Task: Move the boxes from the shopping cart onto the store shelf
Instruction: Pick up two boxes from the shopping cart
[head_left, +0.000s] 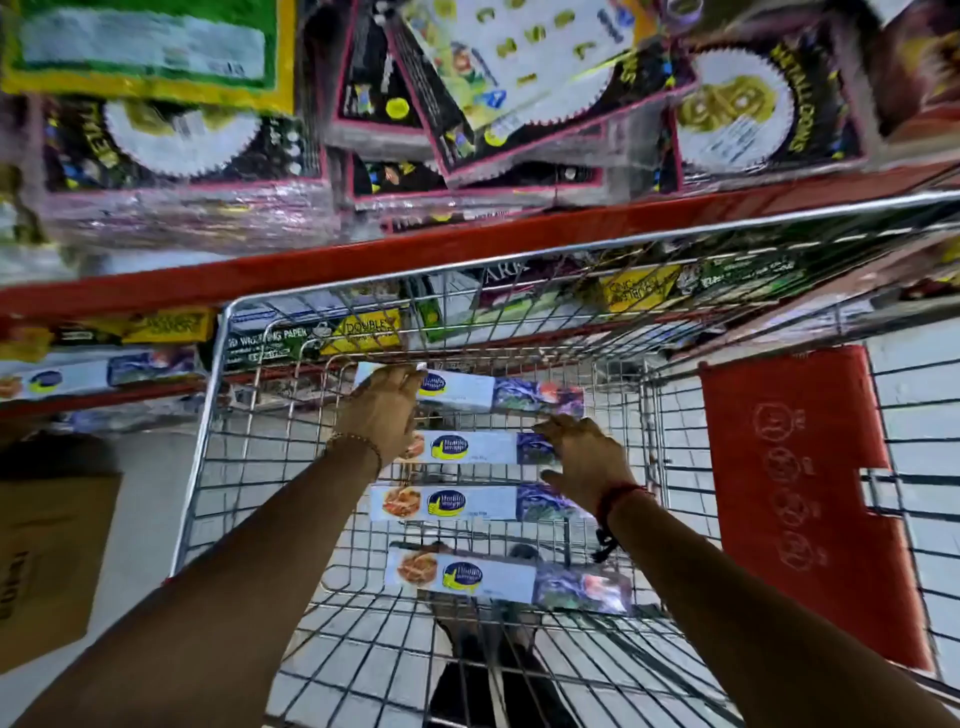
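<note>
Several long white boxes with a blue-and-yellow logo lie crosswise in the wire shopping cart (208, 415). My left hand (382, 410) rests on the left end of the farthest box (467, 389), fingers curled over it. My right hand (584, 457) is at the right end of the second box (478, 448), fingers spread and touching it. A third box (467, 503) and a nearest box (493, 574) lie closer to me. The store shelf (311, 265) with a red edge runs beyond the cart; a matching box (67, 379) lies on the lower level at left.
Stacked party-plate packs (182, 135) fill the upper shelf. Rolls of wrapping paper (311, 338) sit on the level behind the cart. The cart's red child-seat flap (795, 493) stands at right. A cardboard carton (47, 561) sits on the floor at left.
</note>
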